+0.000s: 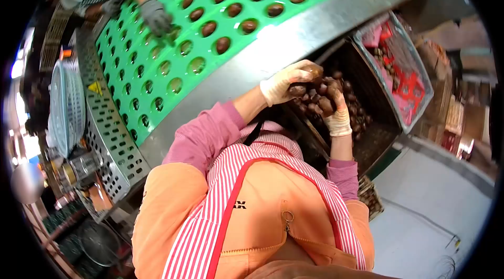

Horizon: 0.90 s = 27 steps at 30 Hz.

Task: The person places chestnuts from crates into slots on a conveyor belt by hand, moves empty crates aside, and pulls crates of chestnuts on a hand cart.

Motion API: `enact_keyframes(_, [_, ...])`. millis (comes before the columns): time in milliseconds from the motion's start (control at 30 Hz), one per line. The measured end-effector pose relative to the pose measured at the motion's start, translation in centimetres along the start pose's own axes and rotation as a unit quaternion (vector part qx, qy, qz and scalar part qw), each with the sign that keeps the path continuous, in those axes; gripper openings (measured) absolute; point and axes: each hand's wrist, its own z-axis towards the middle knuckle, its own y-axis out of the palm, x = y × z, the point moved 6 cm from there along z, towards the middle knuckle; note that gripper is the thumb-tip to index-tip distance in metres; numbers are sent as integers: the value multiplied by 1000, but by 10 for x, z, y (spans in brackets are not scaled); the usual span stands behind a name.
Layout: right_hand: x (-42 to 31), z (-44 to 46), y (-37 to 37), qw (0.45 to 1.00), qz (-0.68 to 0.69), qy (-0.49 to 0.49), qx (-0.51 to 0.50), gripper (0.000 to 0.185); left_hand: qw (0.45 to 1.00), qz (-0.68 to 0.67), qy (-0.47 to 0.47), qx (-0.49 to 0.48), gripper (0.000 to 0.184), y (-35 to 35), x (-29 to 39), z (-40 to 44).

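My left hand (283, 83), in a pale glove, is closed around brown egg-shaped pieces at the near end of a dark crate (375, 154). Beside it, my right hand (338, 119), gloved too, curls around more of the same pieces (326, 104) over the crate. A heap of brown pieces (359, 113) lies inside the crate below my hands. A green moulded belt (239, 40) runs past on the left, with one brown piece in each of many of its cups. Cups at its lower left hold none.
A metal ledge (273, 50) borders the green belt. A lined grey bin (420, 82) with pink and red contents adjoins the crate. Across the belt, a co-worker's grey-gloved hand (156, 16) reaches over the cups. Light blue baskets (67, 105) stand at left.
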Motion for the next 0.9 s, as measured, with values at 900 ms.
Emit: enact_keyframes(900, [140,131,327,509,-832,-144,-164,60,593,583,114,544,49,-348,259,-285])
